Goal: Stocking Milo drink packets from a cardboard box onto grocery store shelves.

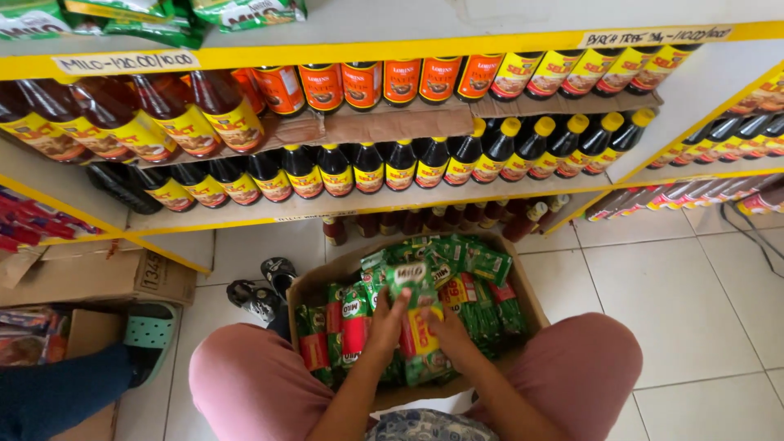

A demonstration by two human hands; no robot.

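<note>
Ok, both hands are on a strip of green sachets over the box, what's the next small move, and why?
Probably lift the strip of sachets straight up out of the cardboard box. The left hand and right hand both grip it, and its lower end lies among the other packets.

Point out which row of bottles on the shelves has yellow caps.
The lower row of dark bottles, on the shelf just above the floor: their caps are yellow. The tilted bottles in the row above show no yellow caps.

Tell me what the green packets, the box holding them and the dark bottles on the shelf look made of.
Green packets: glossy plastic film, going by the shine and crinkles. Box: brown corrugated cardboard, matte, with raw flap edges. Dark bottles: clear glass or plastic, hard to tell, with yellow caps.
</note>
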